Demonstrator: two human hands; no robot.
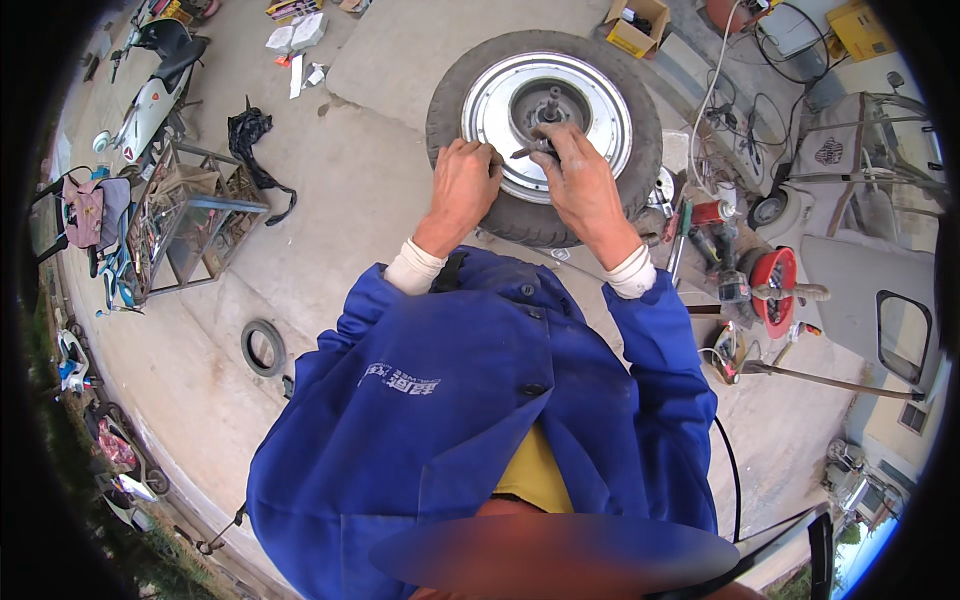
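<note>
A black tire (450,110) with a silver hub (605,115) lies flat before me, a threaded axle (553,100) standing up at its centre. My left hand (462,190) is closed at the hub's left edge, its fingers curled; what is in them, if anything, is hidden. My right hand (582,190) is just below the axle, fingers bent round a small dark tool or part (522,153) that points down to the left.
A metal rack (205,205), scooter (160,85), black bag (250,130) and small tire (262,348) are on the left. A red basin (775,265), power tools (725,255), a carton (635,30), cables and a grey vehicle (860,300) crowd the right.
</note>
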